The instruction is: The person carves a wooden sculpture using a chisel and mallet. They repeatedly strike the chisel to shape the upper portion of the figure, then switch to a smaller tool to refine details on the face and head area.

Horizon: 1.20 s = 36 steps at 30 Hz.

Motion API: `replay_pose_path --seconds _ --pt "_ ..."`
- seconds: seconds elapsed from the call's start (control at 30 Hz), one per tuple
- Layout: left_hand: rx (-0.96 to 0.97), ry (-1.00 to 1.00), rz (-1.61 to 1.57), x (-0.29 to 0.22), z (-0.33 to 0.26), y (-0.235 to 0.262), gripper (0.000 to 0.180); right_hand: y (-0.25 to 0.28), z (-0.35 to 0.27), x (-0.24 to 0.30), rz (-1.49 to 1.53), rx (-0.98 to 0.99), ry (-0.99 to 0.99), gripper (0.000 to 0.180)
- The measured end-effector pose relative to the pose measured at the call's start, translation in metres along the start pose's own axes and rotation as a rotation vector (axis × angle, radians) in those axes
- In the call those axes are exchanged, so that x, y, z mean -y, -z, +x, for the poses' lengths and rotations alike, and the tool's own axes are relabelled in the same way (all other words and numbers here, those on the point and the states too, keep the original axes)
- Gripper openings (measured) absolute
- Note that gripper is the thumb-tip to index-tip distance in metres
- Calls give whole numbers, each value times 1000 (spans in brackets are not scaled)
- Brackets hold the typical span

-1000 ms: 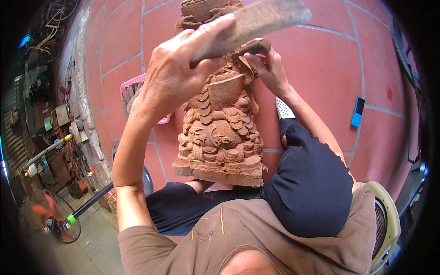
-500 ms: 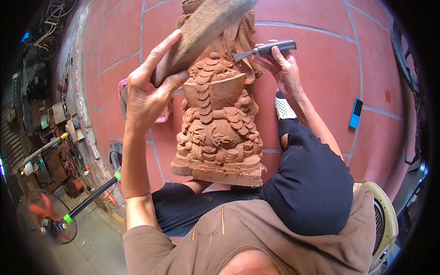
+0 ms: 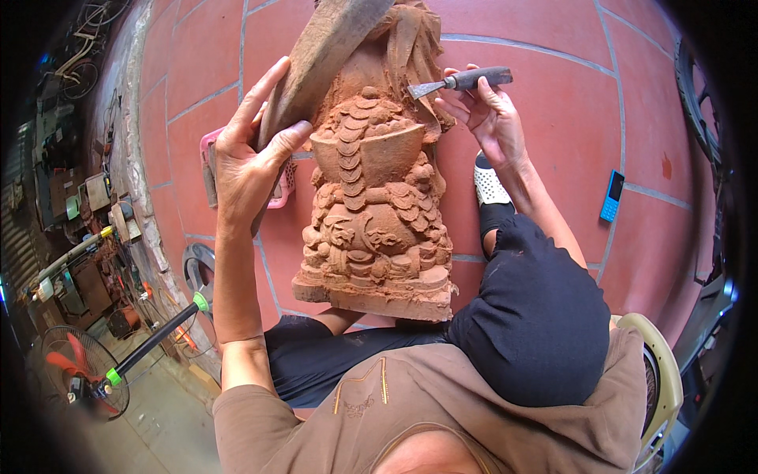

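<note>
A tall reddish-brown carved wooden statue (image 3: 371, 213) rests on my lap, leaning away from me over the red tiled floor. My left hand (image 3: 249, 162) grips a long wooden mallet (image 3: 324, 55) that lies against the statue's upper left side. My right hand (image 3: 493, 114) holds a chisel (image 3: 458, 80) with a dark handle. Its metal blade touches the statue's upper right part.
A blue phone (image 3: 611, 196) lies on the red tiles (image 3: 584, 103) at the right. A pink basket (image 3: 280, 178) sits behind my left hand. A standing fan (image 3: 79, 379) and cluttered tools fill the left side. A pale chair edge (image 3: 659, 371) shows at lower right.
The mallet has swung down from above the statue to rest along its left side. My right hand with the chisel has shifted slightly right and stays against the statue's top.
</note>
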<state>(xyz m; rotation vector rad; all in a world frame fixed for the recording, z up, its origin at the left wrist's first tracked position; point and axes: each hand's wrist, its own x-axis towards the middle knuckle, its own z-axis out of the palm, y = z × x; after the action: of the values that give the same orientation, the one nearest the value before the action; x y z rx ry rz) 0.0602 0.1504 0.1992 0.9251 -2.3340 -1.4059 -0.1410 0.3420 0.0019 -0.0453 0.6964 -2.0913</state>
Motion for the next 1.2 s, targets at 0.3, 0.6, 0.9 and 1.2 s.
replay_pose_path --seconds 0.3,0.6,0.9,1.2 --pt "17 -33 -27 11 4 -4 65 -3 26 7 -665 81 316 30" --pt "99 -62 -39 17 4 -10 65 -16 47 1 -855 274 490 28" --pt "105 -155 33 12 13 -17 67 -29 53 -9 -1178 314 668 32" --pt "89 -351 178 -15 27 -29 71 -19 59 -16 -1284 278 733 35"
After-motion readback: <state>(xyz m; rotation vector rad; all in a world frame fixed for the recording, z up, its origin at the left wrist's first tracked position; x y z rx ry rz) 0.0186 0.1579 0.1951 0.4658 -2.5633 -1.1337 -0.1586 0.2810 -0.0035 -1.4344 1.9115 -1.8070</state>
